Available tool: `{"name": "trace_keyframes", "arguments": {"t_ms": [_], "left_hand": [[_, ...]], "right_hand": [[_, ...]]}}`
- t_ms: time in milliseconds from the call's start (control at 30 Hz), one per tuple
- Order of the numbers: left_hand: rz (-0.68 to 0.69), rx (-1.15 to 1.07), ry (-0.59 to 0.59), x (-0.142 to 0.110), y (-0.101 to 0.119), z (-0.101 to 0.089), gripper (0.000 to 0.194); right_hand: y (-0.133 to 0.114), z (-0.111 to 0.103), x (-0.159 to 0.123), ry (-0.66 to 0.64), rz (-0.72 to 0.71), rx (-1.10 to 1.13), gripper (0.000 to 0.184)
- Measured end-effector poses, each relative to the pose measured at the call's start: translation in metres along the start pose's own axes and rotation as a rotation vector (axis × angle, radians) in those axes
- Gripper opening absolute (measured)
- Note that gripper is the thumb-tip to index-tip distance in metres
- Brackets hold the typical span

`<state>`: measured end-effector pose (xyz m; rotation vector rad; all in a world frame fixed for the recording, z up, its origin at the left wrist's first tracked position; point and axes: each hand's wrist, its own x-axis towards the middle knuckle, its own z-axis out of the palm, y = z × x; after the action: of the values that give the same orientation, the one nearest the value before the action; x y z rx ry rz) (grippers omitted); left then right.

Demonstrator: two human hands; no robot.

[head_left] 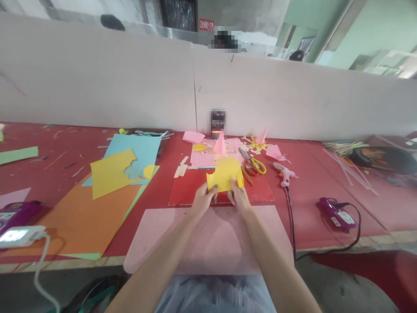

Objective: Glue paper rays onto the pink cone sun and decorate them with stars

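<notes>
Both my hands hold one small yellow paper piece (224, 174) over a red sheet (260, 191) in the middle of the table. My left hand (203, 200) pinches its lower left corner, thumb on top. My right hand (239, 198) grips its lower right edge, fingers closed on the paper. A large pink sheet (215, 243) lies under my forearms at the table's near edge.
Scissors with yellow and red handles (252, 163), pink paper cones (220, 145) and scraps lie behind the red sheet. A white glue gun (285, 174) and a purple tool (335, 213) sit right. Orange (81, 221), blue and yellow sheets (110, 171) lie left. A white partition (195, 87) stands behind.
</notes>
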<state>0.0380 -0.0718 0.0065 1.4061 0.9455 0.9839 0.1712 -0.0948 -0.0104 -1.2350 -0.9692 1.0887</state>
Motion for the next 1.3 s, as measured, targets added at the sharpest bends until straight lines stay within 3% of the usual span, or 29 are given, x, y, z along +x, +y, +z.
{"name": "trace_keyframes", "arguments": {"t_ms": [200,900,1300], "left_hand": [[-0.006,-0.008,-0.017,0.000,0.000,-0.001,0.030],[-0.019,-0.084,-0.045,0.000,-0.004,0.001,0.032],[-0.019,-0.031,0.027,-0.001,-0.002,-0.007,0.030]], "right_hand": [[-0.007,0.000,-0.004,0.043,0.028,0.018,0.060],[0.011,-0.005,0.006,0.121,0.050,0.120,0.062],[0.001,-0.008,0.002,0.024,-0.011,0.022,0.064]]}}
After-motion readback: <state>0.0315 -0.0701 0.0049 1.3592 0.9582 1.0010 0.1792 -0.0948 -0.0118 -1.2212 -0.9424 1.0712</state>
